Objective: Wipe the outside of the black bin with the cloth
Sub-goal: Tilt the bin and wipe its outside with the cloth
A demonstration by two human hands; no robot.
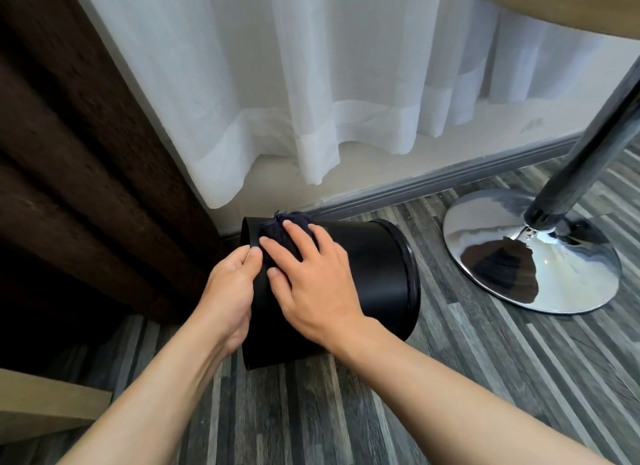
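The black bin [374, 267] lies tipped on its side on the striped grey floor, its wide rim toward the left and its base toward the right. My left hand [230, 291] grips the bin's rim at the left edge, thumb on the outside. A dark navy cloth [280, 230] sits bunched on the upper side of the bin near the rim. My right hand [311, 277] lies flat on the cloth with spread fingers, pressing it onto the bin's outer wall. Most of the cloth is hidden under that hand.
A chrome stool base [533, 256] with its slanted pole [588, 142] stands close to the right of the bin. White sheer curtain [311, 83] and a grey skirting board [433, 184] run behind. A dark brown curtain [69, 170] hangs at left; a light wooden edge [45, 402] is at lower left.
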